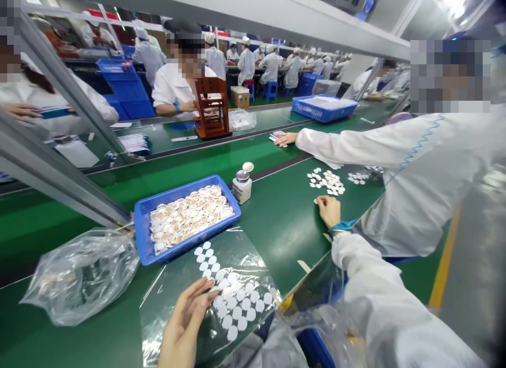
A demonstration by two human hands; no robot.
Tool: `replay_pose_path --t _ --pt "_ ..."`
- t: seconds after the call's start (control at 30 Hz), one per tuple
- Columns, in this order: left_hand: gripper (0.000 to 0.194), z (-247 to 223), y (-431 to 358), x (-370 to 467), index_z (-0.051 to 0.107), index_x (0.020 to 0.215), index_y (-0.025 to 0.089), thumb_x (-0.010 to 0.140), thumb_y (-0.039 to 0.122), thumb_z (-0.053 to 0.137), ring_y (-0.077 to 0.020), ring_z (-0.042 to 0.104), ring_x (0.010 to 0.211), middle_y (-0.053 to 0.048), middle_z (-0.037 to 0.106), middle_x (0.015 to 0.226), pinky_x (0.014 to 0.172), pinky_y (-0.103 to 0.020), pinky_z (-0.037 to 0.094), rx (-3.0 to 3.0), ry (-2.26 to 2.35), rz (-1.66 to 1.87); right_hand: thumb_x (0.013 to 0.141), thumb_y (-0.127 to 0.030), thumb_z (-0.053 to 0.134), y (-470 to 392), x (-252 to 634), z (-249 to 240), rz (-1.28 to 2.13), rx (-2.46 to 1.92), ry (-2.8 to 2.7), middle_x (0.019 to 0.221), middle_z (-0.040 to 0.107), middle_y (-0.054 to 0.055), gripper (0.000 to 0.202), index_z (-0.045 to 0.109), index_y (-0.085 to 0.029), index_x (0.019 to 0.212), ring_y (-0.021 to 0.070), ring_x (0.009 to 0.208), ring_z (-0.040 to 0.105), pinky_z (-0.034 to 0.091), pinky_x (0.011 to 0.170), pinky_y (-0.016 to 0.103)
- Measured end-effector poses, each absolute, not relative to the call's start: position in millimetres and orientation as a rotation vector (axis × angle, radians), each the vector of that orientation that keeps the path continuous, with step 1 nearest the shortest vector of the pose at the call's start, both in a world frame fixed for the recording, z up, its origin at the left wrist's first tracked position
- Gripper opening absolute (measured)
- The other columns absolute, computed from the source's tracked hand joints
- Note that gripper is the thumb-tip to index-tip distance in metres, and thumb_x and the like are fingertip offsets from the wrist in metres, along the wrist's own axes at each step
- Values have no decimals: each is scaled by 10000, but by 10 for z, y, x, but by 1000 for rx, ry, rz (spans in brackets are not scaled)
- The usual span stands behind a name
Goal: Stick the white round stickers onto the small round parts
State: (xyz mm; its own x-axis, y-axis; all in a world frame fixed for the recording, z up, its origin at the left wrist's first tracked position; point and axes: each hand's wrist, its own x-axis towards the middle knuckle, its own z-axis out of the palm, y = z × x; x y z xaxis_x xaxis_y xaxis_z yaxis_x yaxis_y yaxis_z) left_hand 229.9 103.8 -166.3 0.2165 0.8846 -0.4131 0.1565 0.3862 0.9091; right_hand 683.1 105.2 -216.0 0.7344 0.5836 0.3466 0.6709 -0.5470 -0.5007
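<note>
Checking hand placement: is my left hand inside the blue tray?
No, your left hand is outside the blue tray, by white discs on clear film.

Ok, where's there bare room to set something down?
The green tabletop is bare between the white bottle and the right hand, beyond the clear sheet. It's crowded around the left hand, where white discs dot the sheet, and beside the blue tray, at the plastic bag.

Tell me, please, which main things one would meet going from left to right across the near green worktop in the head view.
Clear plastic bag → blue tray of round discs → small bottle → right hand → small cluster of loose pieces.
</note>
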Motion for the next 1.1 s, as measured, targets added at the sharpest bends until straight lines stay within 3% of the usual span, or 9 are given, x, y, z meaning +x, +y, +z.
replay_pose_path --t 0.23,0.43,0.5,0.6,0.77,0.9,1.0,1.1 --pt "370 -1662 1100 2097 691 962 190 810 518 608 -289 658 1068 -109 730 1051 980 -415 483 1292 1341 722 966 -412 495 1059 6435 -2179 -102 -2043 -930 1141 616 103 333 604 -146 1133 234 1065 592 481 943 470" --pt "223 -1292 1796 2238 691 960 171 888 319 541 -252 639 1036 -113 715 1052 995 -421 458 1789 1282 965 898 -406 581 905 5155 -2062 448 -1646 -1529 1064 660 48 201 710 -258 940 194 1002 639 526 870 320" --pt "138 -1274 2153 2401 700 930 173 839 207 602 -250 638 1030 -115 718 1065 1002 -424 453 1831 1280 929 914 -371 567 847 4876 -1997 521 -1587 -1579 1088 652 53 184 710 -262 952 194 1027 637 527 881 320" --pt "61 -1366 2587 2642 687 769 158 732 128 725 -237 660 980 -72 724 907 1004 -462 464 1817 1283 864 941 -351 531 795 4712 -1940 544 -1557 -1548 1102 642 78 203 696 -241 983 194 1000 642 537 869 337" --pt "228 -1451 2768 2745 622 541 184 744 186 725 -252 679 1008 -25 659 702 1004 -394 492 1705 1269 888 941 -364 542 739 4774 -1916 500 -1544 -1416 1050 653 85 206 691 -222 931 209 989 641 548 803 346" --pt "132 -1316 2595 2639 701 754 149 841 223 634 -250 720 920 -41 700 729 914 -402 556 1541 1217 946 937 -353 554 767 4717 -1810 463 -1526 -1329 997 663 70 188 686 -222 908 201 938 641 541 765 338" --pt "222 -1178 2301 2572 679 1030 104 904 250 568 -231 737 913 -104 757 948 879 -385 584 1404 1149 974 940 -337 555 851 4507 -1618 461 -1478 -1311 991 657 52 156 676 -237 942 187 936 632 534 793 335" --pt "322 -1065 1892 2530 647 1136 91 871 275 645 -229 741 934 -136 764 1031 907 -374 583 1179 1005 927 932 -304 575 950 4229 -1404 444 -1371 -1389 1020 645 41 156 658 -258 1056 176 931 623 530 823 343"
